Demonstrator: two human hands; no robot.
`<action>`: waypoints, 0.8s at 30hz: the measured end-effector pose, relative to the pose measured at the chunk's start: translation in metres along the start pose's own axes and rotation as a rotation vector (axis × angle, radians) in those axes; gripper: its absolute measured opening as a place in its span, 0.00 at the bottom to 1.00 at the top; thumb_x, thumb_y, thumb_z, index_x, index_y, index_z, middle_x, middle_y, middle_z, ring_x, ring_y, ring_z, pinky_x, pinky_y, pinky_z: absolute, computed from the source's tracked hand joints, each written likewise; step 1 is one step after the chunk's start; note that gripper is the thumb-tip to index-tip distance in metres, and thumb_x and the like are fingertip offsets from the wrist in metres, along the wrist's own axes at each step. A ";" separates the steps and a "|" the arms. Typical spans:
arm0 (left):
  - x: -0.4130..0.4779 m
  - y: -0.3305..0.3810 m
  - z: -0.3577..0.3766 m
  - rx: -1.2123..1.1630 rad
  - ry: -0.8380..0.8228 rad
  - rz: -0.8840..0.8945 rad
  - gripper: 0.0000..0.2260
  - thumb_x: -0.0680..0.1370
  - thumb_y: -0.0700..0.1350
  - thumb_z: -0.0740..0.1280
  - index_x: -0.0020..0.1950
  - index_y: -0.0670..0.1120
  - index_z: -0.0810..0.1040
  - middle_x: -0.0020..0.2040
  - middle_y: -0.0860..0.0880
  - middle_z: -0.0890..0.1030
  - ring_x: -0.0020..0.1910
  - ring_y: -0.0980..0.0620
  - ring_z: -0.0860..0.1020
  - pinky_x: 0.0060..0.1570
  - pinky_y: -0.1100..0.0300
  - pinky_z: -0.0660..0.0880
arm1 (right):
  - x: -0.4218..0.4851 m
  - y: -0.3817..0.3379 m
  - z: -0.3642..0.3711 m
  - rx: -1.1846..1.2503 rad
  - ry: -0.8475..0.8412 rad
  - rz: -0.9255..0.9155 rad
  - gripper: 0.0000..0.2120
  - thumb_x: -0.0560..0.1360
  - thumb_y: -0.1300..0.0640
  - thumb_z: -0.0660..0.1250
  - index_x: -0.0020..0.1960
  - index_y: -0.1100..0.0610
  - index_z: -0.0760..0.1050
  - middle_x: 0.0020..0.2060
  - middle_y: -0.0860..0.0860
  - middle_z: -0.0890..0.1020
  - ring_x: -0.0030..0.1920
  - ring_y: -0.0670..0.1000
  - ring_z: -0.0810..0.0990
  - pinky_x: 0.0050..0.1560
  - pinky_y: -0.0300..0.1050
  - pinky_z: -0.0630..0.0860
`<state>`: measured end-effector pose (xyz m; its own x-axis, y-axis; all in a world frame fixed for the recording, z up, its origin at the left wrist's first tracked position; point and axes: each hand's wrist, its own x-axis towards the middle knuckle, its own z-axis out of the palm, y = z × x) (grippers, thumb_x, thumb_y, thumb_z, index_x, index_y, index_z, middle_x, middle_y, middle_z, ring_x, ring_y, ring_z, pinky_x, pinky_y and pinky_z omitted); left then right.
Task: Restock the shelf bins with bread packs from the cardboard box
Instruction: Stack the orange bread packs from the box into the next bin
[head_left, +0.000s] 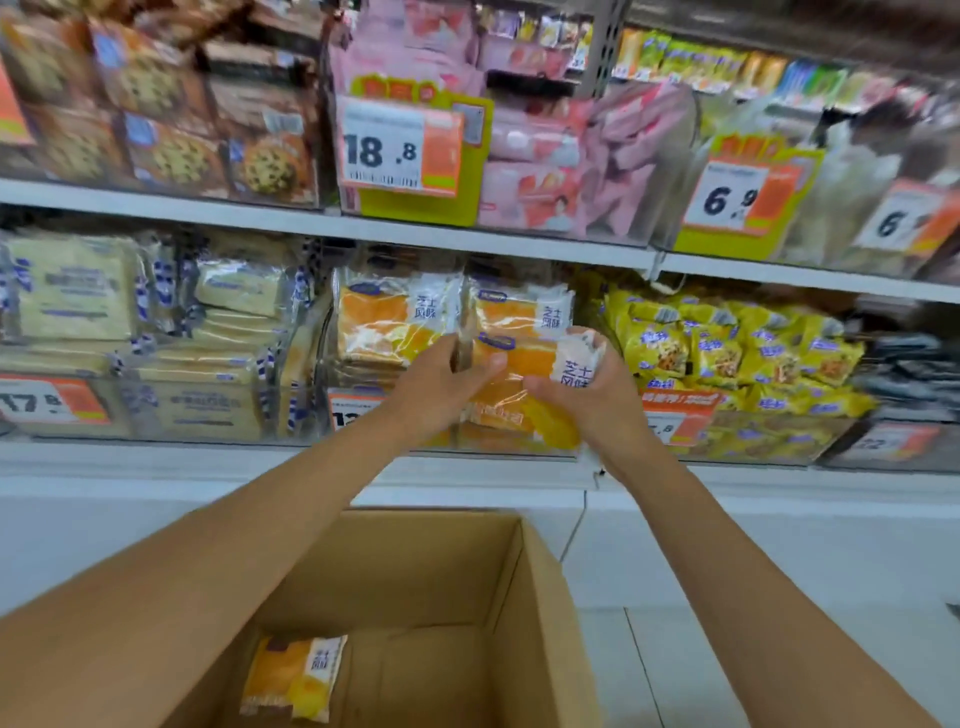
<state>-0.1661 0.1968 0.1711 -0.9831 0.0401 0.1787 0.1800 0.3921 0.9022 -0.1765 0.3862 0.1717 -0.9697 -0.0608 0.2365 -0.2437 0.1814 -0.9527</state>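
Head view. The bread pack (522, 366) is a clear plastic wrap with an orange-yellow loaf inside. It has a dark blue logo oval at the top left and a white panel with dark characters at the right end; the print is too small to read. It is held up against the front of the middle shelf bin (483, 446), overlapping the same orange packs already stocked there (395, 322).

The left hand (441, 387) grips the pack's left edge, fingers curled behind and thumb across the front. The right hand (592, 400) grips the right end, fingers wrapped around the white panel and thumb on the front. The pack sits between the two hands, tilted slightly.

Near, low in frame, is the open cardboard box (524, 597). One more matching pack (293, 675) lies flat on its bottom at the left.

Glare and blur hide the held pack's lower yellow part, and I cannot tell whether it is inside the bin wall or just in front of it. The left forearm covers most of the bin's orange price tag (353, 408) and the box's left wall. The frame's bottom edge cuts the box off. Pale bread packs (72, 301) fill the bin to the left and yellow snack bags (727, 353) the one to the right. The far right is badly blurred.
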 end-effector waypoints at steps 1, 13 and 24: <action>0.016 0.003 0.003 0.067 0.036 0.072 0.13 0.78 0.58 0.65 0.48 0.49 0.70 0.37 0.55 0.69 0.36 0.56 0.69 0.37 0.59 0.64 | 0.013 -0.001 -0.005 -0.023 0.033 -0.056 0.30 0.67 0.62 0.78 0.64 0.57 0.69 0.45 0.50 0.81 0.39 0.40 0.80 0.37 0.34 0.76; 0.068 -0.041 0.023 0.590 0.358 0.511 0.36 0.80 0.61 0.60 0.81 0.48 0.48 0.53 0.51 0.73 0.54 0.49 0.70 0.53 0.54 0.66 | 0.058 0.055 0.009 -0.242 0.154 -0.211 0.49 0.69 0.43 0.74 0.79 0.48 0.46 0.69 0.43 0.69 0.64 0.40 0.72 0.64 0.40 0.71; 0.087 -0.045 0.003 1.091 0.323 0.548 0.45 0.68 0.75 0.57 0.75 0.46 0.64 0.73 0.44 0.68 0.71 0.44 0.68 0.67 0.49 0.57 | 0.083 0.054 0.008 -0.441 0.130 -0.241 0.31 0.72 0.41 0.70 0.68 0.54 0.63 0.55 0.51 0.74 0.50 0.38 0.76 0.51 0.37 0.78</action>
<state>-0.2593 0.1860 0.1450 -0.7078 0.2711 0.6523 0.2868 0.9542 -0.0854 -0.2696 0.3831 0.1387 -0.8723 -0.0347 0.4877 -0.4164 0.5757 -0.7037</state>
